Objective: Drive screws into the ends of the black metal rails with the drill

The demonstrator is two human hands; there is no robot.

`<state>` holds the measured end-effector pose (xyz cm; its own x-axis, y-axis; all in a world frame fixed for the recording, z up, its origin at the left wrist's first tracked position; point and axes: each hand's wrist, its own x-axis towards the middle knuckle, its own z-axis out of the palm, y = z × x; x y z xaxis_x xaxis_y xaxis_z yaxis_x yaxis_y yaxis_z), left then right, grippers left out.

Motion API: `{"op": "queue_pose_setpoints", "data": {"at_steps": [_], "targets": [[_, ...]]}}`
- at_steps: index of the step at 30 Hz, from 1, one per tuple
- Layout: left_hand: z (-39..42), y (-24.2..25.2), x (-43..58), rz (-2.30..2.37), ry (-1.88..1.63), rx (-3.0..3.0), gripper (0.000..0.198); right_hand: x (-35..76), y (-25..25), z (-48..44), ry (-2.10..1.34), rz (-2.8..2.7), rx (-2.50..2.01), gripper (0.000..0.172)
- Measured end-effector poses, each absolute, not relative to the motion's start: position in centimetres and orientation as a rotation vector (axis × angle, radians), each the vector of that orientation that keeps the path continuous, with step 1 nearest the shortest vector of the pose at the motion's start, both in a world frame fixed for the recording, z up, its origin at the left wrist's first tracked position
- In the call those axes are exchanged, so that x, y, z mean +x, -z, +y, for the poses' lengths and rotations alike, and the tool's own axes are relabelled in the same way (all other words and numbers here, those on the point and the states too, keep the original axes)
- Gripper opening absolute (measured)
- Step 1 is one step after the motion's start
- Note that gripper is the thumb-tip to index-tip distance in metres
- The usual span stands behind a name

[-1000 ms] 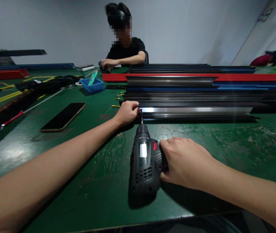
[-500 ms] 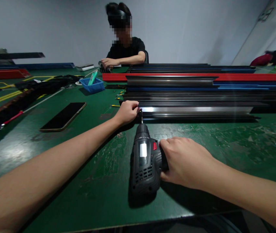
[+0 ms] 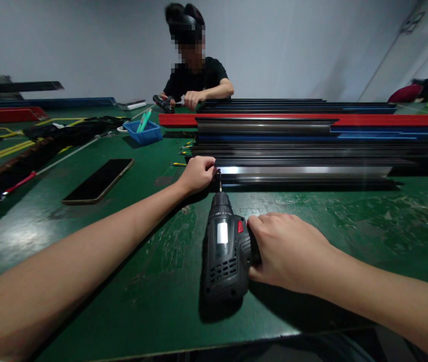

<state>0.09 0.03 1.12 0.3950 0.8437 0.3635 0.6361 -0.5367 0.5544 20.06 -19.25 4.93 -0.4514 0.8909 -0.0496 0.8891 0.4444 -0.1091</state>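
My right hand (image 3: 287, 251) is wrapped round the handle of a black cordless drill (image 3: 223, 256), which lies on its side low over the table. The drill's bit (image 3: 220, 183) points away from me and meets the near left end of a dark, shiny metal profile (image 3: 304, 171). Closed at that same end is my left hand (image 3: 199, 173), its fingers gripping the profile right beside the bit tip. My fingertips hide the exact spot where bit and profile meet.
Behind the profile lie more black, blue and red profiles (image 3: 387, 119). A phone (image 3: 99, 181), a blue basket (image 3: 142, 133) and a red-handled screwdriver (image 3: 20, 185) rest on the green table (image 3: 153, 301). Opposite sits a co-worker (image 3: 199, 75) holding a drill (image 3: 164, 103).
My hands and drill look unmoved. Across the table, the co-worker's hands have come apart, one shifting right to the profiles while the other holds the drill.
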Motion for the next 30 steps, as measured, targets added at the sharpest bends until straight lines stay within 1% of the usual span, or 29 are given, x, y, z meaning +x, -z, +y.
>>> {"op": "queue_pose_setpoints", "data": {"at_steps": [6,11,25,30], "targets": [[0.09,-1.08,0.06,1.297,-0.885,2.336,0.027,20.01,-4.75,-19.28,-0.187,-2.650,-1.656,0.028],[0.15,-0.98,0.00,1.291,-0.865,2.336,0.023,20.06,-4.80,-19.26,-0.197,-2.644,-1.653,0.027],[0.11,-0.92,0.01,1.265,-0.883,2.317,0.021,20.03,-4.92,-19.36,-0.193,-2.650,-1.670,0.028],[0.07,-1.07,0.05,1.295,-0.857,2.343,0.024,20.13,-4.77,-19.29,-0.201,-2.630,-1.645,0.029]]}}
